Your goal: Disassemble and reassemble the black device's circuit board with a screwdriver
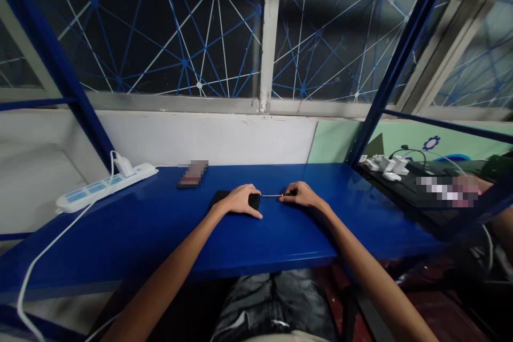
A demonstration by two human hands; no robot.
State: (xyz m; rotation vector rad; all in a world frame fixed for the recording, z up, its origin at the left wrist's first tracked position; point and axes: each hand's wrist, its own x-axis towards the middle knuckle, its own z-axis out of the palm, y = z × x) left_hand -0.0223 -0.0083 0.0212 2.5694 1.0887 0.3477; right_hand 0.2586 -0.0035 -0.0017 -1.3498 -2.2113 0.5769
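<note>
A flat black object (223, 197) lies on the blue table (160, 224). My left hand (240, 201) rests on top of it, fingers curled down over its right end. My right hand (301, 195) is closed in a pinch round the handle of a thin screwdriver (274, 195). Its slim metal shaft points left, and the tip meets the black object's right edge beside my left fingers. The handle shows a bit of yellow and is mostly hidden in my fingers.
A white power strip (105, 186) with a plug and white cable lies at the table's left rear. A blurred small object (193, 173) sits behind my left hand. To the right, a neighbouring bench holds white chargers (385, 164) and cables. Window wall behind.
</note>
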